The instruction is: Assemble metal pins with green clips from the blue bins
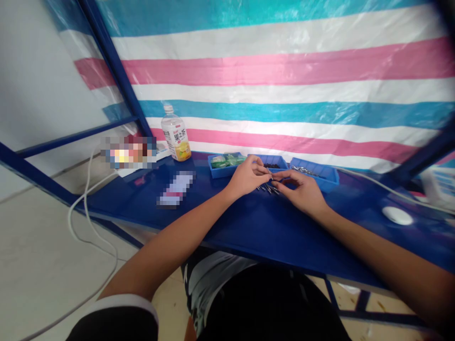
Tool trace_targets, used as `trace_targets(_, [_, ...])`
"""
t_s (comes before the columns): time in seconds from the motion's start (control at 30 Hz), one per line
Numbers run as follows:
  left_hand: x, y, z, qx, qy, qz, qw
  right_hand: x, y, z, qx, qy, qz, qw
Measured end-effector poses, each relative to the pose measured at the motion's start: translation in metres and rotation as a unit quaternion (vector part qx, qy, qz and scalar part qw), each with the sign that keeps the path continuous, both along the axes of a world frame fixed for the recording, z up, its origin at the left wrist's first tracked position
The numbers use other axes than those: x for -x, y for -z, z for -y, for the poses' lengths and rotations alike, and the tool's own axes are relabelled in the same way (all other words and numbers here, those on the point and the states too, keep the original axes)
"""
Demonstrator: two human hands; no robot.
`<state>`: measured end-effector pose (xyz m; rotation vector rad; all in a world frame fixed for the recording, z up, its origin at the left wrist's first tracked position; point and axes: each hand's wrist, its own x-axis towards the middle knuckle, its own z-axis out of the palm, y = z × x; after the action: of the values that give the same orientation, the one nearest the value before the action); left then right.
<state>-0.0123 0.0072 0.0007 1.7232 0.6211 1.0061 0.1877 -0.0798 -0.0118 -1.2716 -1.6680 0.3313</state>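
Note:
My left hand [246,177] and my right hand [301,189] meet over the blue table [220,218], fingertips almost touching. Both hands pinch a small metal part [270,176] between thumb and fingers; it is too small to name. Just under the hands lies a little heap of small metal pieces [268,189]. Behind the hands stand three shallow blue trays: the left tray [224,166] holds green packets, the middle tray [272,163] dark bits, the right tray [314,173] shiny metal pieces.
A drink bottle [176,135] with a yellow label stands at the back left. A white cable [87,222] hangs off the table's left edge. A white round object [397,215] lies at the right. A striped plastic sheet [284,71] hangs behind.

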Motion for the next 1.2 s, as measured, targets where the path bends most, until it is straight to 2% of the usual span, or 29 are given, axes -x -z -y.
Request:
trace_targets(0.27, [0.001, 0.001, -0.002, -0.042, -0.002, -0.02, 0.999, 0.001, 0.001, -0.001, 0.0, 0.018, -0.042, 0.999])
trace_targets(0.4, [0.002, 0.003, -0.004, -0.067, -0.003, -0.015, 0.998, -0.002, 0.003, -0.003, 0.034, 0.024, -0.029, 0.999])
trace_targets(0.7, [0.0, 0.003, -0.006, -0.03, 0.02, -0.004, 0.999, 0.003, -0.005, 0.002, 0.047, -0.021, 0.089, 0.995])
trace_targets(0.87, [0.003, 0.004, -0.009, -0.032, 0.028, -0.04, 0.998, -0.001, -0.005, -0.001, 0.068, -0.008, 0.039, 0.997])
trace_targets(0.97, [0.006, 0.002, -0.009, -0.087, 0.017, -0.1, 0.991, -0.009, -0.003, -0.005, 0.104, -0.006, -0.05, 0.993])
trace_targets(1.03, [0.008, 0.001, -0.008, -0.147, 0.014, -0.14, 0.979, -0.016, -0.003, -0.008, 0.101, 0.009, -0.116, 0.988])
trace_targets(1.13, [0.01, 0.003, -0.007, -0.242, 0.036, -0.193, 0.95, -0.026, -0.001, -0.012, 0.085, 0.046, -0.196, 0.976])
trace_targets(1.2, [0.009, 0.006, -0.008, -0.289, 0.059, -0.221, 0.929, -0.031, 0.0, -0.013, 0.094, 0.056, -0.21, 0.972])
